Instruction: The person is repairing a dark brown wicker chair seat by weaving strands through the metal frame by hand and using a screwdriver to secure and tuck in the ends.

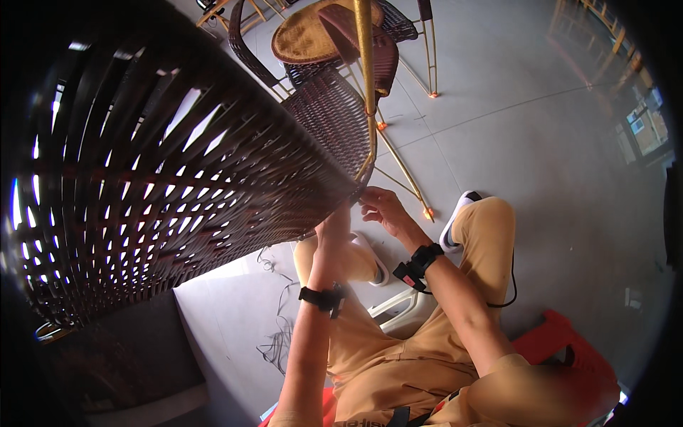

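Observation:
A large dark brown woven chair [156, 171] with a gold metal frame [368, 85] fills the left and upper middle of the view. My left hand [333, 224] reaches up under the lower edge of the weave, its fingers hidden behind it. My right hand [378, 208] is at the same edge, just right of my left, with fingers curled toward the weave; whether they hold a strand I cannot make out. Black straps with small devices are on both wrists.
Another woven chair with a round tan cushion [299, 35] stands behind. I sit on a red seat [541, 334] over grey tiled floor [541, 164], my legs [484, 235] apart. Loose dark strands [274, 345] lie at lower left. Wooden frames [590, 35] show at the upper right.

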The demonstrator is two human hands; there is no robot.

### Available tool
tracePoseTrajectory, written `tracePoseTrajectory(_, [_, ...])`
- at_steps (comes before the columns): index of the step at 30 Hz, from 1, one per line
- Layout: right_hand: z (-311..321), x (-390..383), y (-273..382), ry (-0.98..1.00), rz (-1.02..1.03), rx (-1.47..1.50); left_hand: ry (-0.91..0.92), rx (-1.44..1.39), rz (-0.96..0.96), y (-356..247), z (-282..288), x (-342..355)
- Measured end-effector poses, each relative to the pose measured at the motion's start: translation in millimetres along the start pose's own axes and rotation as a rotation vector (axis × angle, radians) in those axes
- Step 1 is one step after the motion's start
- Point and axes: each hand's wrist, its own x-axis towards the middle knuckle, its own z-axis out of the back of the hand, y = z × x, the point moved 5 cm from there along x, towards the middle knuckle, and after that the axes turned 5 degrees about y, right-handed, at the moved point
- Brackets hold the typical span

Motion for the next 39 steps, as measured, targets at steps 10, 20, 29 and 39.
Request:
tracePoseTrajectory(10, [-5,-2,7,-0.054,0.028,-0.066,0.008,-0.225,0.078,-5,-3,-7])
tracePoseTrajectory(20, [-3,-3,7,0.014,0.025,-0.118,0.013,-0.269,0.102,-6,-7,-6])
tracePoseTrajectory(29, [-6,4,7,0.063,0.032,-0.241,0.007,-0.282,0.110,-6,-6,-5])
tracePoseTrajectory(39, [-6,6,10,0.115,0.060,-0.180,-0.016,-0.310,0.165,-23,-23,-9])
